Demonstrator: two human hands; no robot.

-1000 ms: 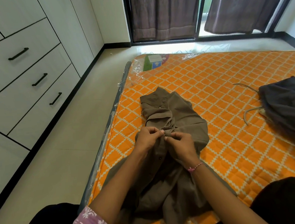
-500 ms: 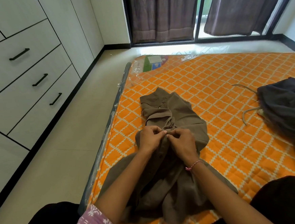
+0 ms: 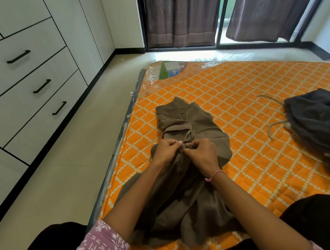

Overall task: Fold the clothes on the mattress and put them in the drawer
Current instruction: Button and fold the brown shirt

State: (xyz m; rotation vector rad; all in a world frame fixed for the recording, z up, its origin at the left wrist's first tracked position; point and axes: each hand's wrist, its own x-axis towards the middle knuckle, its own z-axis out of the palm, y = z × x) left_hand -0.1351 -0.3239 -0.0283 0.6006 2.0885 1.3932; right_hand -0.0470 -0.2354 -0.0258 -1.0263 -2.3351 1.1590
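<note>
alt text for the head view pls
Both hands, left hand and right hand, pinch the front of a brown shirt lying crumpled on an orange quilted mattress. A dark clothes pile lies right; white drawers stand left.

Head camera looks forward-down, close over mattress (image 3: 258, 117).

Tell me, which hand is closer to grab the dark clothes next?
Probably the right hand. The dark clothes lie on the mattress to its right. Both hands pinch the brown shirt, and the left hand would have to cross over.
</note>
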